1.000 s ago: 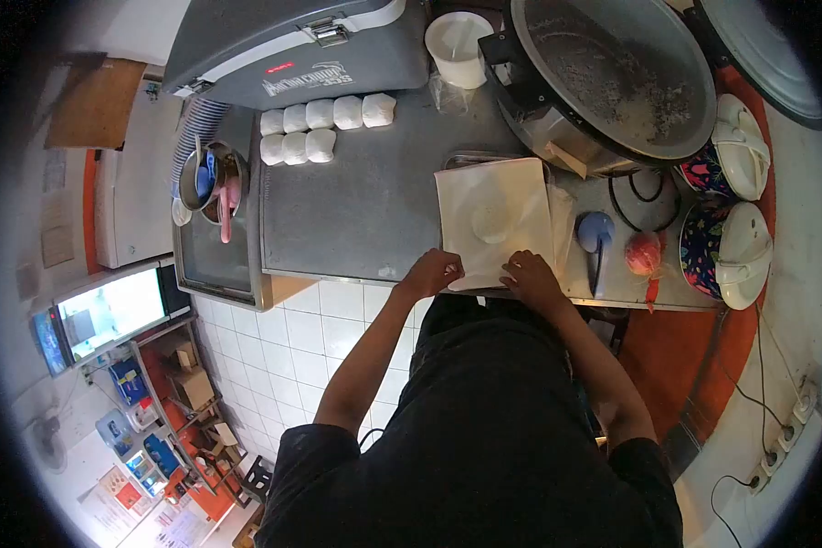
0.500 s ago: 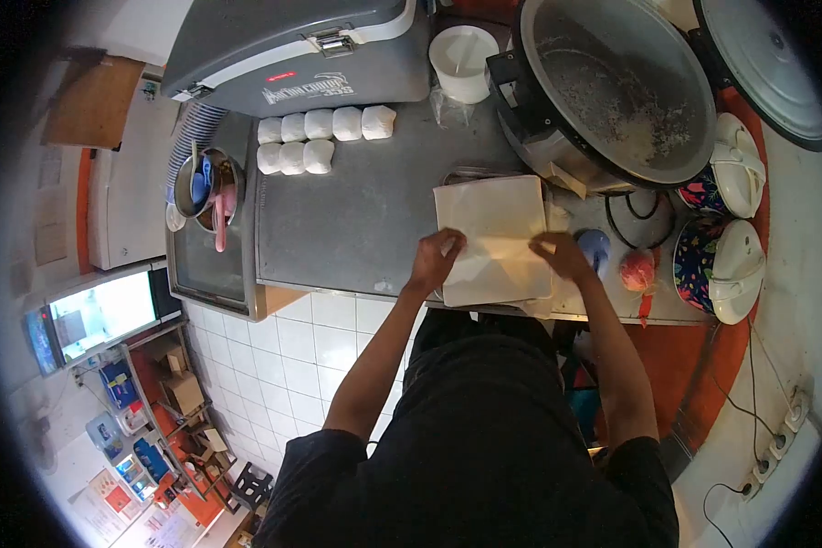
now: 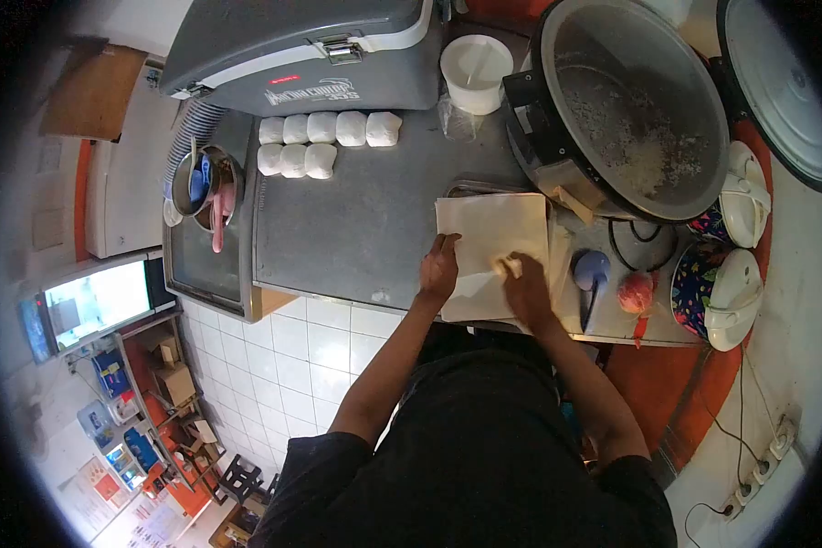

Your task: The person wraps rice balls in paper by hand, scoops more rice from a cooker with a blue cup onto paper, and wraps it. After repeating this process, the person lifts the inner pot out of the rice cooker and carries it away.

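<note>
A stack of light brown paper sheets lies on the metal counter in front of me, with a tray edge showing behind it. My left hand is at the stack's left edge, its fingertips pinched on the paper. Over the middle of the sheets, my right hand has its fingers closed. A small pale yellowish bit shows at its fingertips, and I cannot make out what it is. To the right lie a blue ladle-like tool and a red round bundle.
Several white wrapped packets stand in two rows before a grey cooler box. A large open pot with rice remnants is at the back right, beside a white tub. Patterned lidded pots line the right side.
My right hand has moved left from the stack's right edge to its middle. My left hand stays near the left edge. The view has shifted slightly.
</note>
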### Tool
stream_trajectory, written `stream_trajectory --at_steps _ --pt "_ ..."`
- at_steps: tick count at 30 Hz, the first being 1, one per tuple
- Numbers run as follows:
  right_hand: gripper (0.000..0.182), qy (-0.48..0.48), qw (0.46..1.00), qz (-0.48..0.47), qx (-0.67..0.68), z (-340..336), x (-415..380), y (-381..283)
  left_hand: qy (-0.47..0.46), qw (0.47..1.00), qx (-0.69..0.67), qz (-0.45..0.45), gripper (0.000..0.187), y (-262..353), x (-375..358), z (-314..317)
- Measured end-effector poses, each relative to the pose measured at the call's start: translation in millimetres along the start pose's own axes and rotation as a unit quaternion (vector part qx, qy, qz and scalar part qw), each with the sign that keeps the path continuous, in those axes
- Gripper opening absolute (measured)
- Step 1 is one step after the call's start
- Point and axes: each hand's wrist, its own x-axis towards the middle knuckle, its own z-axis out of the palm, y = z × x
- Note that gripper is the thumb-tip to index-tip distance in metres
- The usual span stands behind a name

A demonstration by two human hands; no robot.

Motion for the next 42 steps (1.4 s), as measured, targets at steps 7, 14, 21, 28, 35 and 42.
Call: stream_trajectory --at_steps 7,14,21,28,35,42 --pt "0.071 -0.051 0.962 -0.106 -0.246 35.8 -11.4 -14.6 -0.120 0.964 0.142 -0.190 0.029 28.2 -11.1 -35.0" --pt "0.075 -0.065 0.965 -0.115 -0.226 22.6 -8.2 -8.6 -0.061 0.952 -0.199 -0.222 0.043 4.7 -28.2 -31.5" --pt "0.073 -0.071 0.963 -0.137 -0.223 20.2 -6.2 -8.6 -0.140 0.977 0.127 -0.093 0.050 -18.1 16.7 -6.4" --pt "0.072 -0.090 0.969 -0.126 -0.191 9.6 2.7 -6.6 -0.170 0.982 0.080 0.016 0.037 -2.5 64.2 -34.7" --pt "0.072 -0.087 0.964 -0.145 -0.204 18.3 -2.0 -4.6 -0.232 0.937 0.154 0.212 0.030 36.4 68.0 -23.1" --pt "0.055 -0.057 0.965 -0.182 -0.181 17.3 -2.6 1.6 -0.150 0.958 0.049 0.240 0.019 22.6 8.1 -15.1"
